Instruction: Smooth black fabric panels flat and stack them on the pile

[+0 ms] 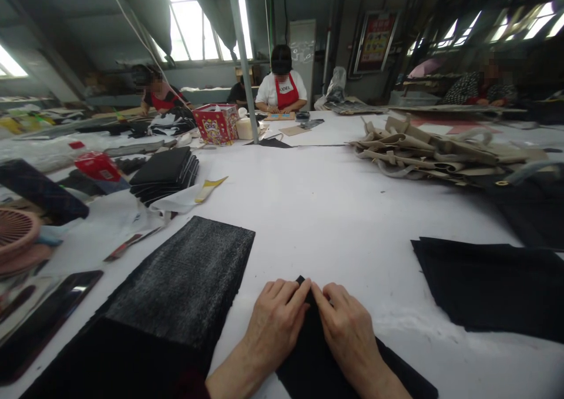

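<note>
A black fabric piece [315, 358] lies on the white table in front of me, its narrow tip pointing away. My left hand [278, 317] grips its left edge near the tip, fingers bent and pressed together. On the other edge, my right hand [346, 322] pinches the cloth, index fingertip close to the left one. Both wrists rest low over the fabric and hide part of it. To the left is a stack of black panels [194, 270] with a greyish, speckled top. More black fabric pieces [489, 281] lie flat at the right.
A smartphone [53, 311] and a pink fan [17, 234] sit at the left edge. Behind are folded black cloths [165, 173], a red box [215, 123] and a pole [244, 58]. Beige fabric pieces [423, 146] are heaped at the right. A co-worker [282, 87] sits across the table.
</note>
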Available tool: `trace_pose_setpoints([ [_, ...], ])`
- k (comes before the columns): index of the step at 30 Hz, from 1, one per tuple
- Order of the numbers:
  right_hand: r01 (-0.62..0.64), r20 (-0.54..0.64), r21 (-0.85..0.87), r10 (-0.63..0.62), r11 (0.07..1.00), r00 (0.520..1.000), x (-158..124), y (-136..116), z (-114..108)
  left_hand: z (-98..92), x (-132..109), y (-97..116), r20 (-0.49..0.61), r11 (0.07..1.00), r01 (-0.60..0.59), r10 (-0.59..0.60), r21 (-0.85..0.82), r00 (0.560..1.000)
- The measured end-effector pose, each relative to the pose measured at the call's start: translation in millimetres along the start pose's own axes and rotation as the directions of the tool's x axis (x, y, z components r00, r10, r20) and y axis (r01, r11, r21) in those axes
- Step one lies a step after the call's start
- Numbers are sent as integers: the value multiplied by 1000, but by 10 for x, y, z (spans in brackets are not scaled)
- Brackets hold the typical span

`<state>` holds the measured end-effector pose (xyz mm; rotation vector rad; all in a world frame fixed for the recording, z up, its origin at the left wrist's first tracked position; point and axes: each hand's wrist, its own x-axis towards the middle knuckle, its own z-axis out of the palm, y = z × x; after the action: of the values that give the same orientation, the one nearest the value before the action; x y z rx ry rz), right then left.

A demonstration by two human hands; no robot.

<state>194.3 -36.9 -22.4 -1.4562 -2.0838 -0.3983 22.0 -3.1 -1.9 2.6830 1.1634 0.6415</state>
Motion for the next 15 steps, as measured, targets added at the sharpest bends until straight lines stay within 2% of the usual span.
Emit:
trace_pose_setpoints([
  [6,5,44,-8,-4,1000,999,-39,-6,35,-30,18,17,68,997,30,-35,76,997],
  [15,29,35,1,-29,1000,999,-13,2,38,2,33,8,76,997,45,-50,66,996],
])
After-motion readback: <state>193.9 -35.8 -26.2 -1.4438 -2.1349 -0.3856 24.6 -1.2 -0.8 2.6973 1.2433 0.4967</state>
